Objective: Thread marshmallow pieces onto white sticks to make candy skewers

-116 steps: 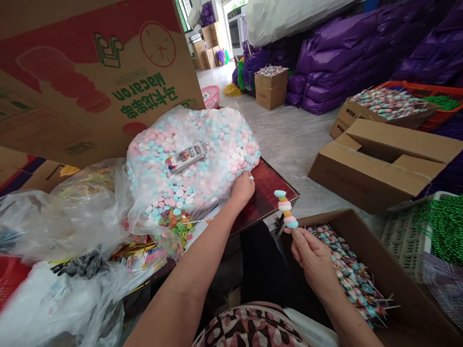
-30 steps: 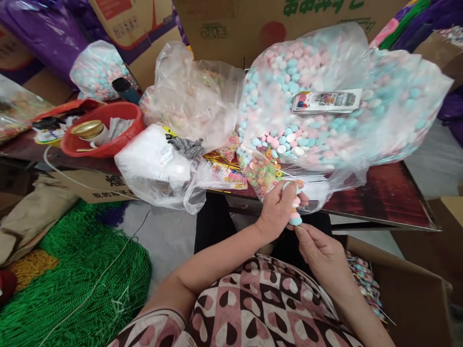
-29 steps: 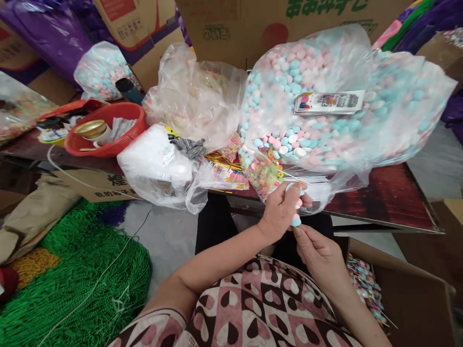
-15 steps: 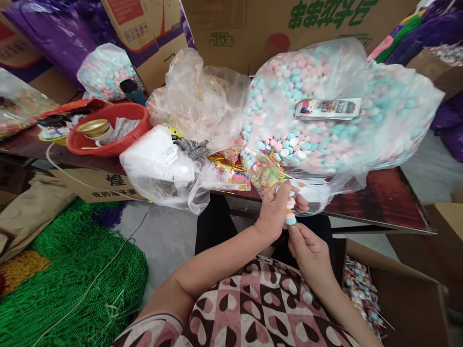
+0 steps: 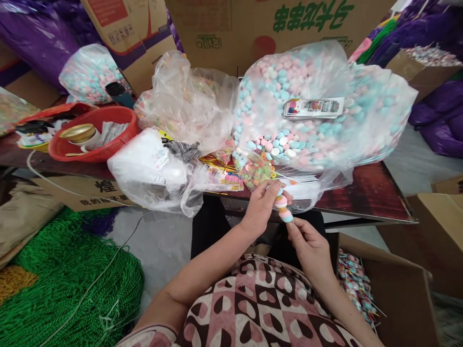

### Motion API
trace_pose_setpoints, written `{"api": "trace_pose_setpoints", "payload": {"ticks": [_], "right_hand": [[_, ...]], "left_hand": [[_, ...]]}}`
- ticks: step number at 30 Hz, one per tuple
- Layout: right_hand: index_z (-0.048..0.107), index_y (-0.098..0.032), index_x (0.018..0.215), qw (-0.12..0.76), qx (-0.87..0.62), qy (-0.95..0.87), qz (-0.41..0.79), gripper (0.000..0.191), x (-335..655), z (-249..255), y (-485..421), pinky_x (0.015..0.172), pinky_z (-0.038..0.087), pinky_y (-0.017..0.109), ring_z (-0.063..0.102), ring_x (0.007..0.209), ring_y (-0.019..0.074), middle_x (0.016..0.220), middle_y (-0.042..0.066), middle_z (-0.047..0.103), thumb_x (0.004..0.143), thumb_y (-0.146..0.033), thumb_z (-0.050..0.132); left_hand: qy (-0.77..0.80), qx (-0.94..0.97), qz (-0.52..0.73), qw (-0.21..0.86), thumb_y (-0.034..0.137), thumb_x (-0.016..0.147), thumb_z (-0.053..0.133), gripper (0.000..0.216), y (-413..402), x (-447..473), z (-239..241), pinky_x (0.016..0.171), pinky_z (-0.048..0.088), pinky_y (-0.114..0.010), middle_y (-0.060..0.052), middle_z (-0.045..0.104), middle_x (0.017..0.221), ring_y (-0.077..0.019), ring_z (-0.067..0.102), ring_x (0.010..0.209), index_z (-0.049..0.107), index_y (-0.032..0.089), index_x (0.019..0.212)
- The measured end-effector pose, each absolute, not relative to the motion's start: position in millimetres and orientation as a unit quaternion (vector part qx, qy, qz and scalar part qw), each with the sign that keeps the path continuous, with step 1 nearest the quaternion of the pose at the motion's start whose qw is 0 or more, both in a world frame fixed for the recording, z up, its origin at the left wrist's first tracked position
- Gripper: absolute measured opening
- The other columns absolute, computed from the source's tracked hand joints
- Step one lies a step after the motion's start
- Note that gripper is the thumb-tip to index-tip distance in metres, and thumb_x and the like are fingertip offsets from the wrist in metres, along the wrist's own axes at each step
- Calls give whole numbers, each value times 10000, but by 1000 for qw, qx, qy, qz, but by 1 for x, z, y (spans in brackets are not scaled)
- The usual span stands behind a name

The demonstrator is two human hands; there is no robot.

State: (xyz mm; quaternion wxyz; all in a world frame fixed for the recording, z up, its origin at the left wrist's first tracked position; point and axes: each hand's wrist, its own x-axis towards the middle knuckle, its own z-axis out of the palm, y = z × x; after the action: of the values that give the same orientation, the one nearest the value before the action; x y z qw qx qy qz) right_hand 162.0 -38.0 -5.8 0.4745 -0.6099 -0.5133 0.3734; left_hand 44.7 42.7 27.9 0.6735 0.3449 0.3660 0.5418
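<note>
Pink-and-blue candy skewer (image 5: 283,210), gripped just in front of the surface (image 5: 369,193) edge. Had pulled the left hand (image 5: 261,207) back from the candy bag (image 5: 325,130) and wrapped it round the top; pinched the stick with the right hand (image 5: 307,241). Probably pushed another piece on.

The skewer (image 5: 282,207) between the left hand (image 5: 258,208) and right hand (image 5: 307,242) carries pink, orange and pale blue sweets; the clear bag (image 5: 325,130) just above them holds pink, blue and white ones, beside green, orange and yellow rings (image 5: 253,171). Below the hands the blouse (image 5: 260,308) is checked pink, brown and white with hearts. Left of them are a red basket (image 5: 90,155) and green cord (image 5: 72,284), right of them purple sacks (image 5: 439,113).
</note>
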Motion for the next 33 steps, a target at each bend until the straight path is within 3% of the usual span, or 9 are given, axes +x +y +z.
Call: {"api": "trace_pose_setpoints", "payload": {"ticks": [4, 9, 17, 21, 24, 33], "right_hand": [[739, -199, 896, 459, -615, -581, 271, 235, 174, -1, -39, 570, 417, 266, 484, 561, 137, 615, -3, 555, 885, -372, 580], [720, -193, 868, 448, -597, -575, 335, 248, 175, -1, -39, 525, 377, 254, 454, 535, 122, 575, -24, 496, 898, -377, 556], [675, -182, 823, 458, -584, -474, 474, 322, 155, -13, -42, 441, 274, 231, 361, 486, 92, 559, -39, 458, 885, -483, 576], [646, -180, 892, 513, -576, -401, 494, 307, 157, -17, -37, 437, 233, 229, 324, 474, 81, 567, -57, 440, 875, -483, 606], [641, -176, 909, 514, -566, -402, 504, 308, 158, -17, -34, 442, 220, 229, 323, 479, 81, 558, -60, 435, 876, -481, 611], [624, -177, 805, 504, -556, -401, 525, 330, 148, -18, -37, 437, 249, 223, 339, 470, 78, 542, -57, 447, 860, -502, 624]], "left_hand": [[404, 396, 524, 637, 474, 861, 552, 333, 48, 41, 24, 683, 471, -264, -21, 666, 674, -117, 580, 639, 635, 168, 761], [366, 419, 496, 667, 402, 857, 528, 365, 54, 38, 31, 856, 495, -305, -59, 716, 747, -174, 664, 797, 667, 157, 623], [364, 359, 495, 703, 485, 817, 611, 303, 43, 59, 24, 605, 501, -248, 21, 617, 573, -124, 625, 554, 570, 185, 799], [327, 310, 518, 727, 640, 778, 593, 489, 42, 55, 28, 472, 434, -205, 2, 640, 700, -145, 654, 587, 567, 195, 979], [297, 302, 506, 751, 730, 778, 508, 597, 43, 49, 36, 481, 454, -224, -39, 666, 747, -170, 671, 633, 581, 177, 992], [380, 340, 560, 653, 617, 851, 518, 421, 31, 67, 21, 500, 421, -207, 25, 584, 629, -113, 604, 563, 539, 204, 926]]}}
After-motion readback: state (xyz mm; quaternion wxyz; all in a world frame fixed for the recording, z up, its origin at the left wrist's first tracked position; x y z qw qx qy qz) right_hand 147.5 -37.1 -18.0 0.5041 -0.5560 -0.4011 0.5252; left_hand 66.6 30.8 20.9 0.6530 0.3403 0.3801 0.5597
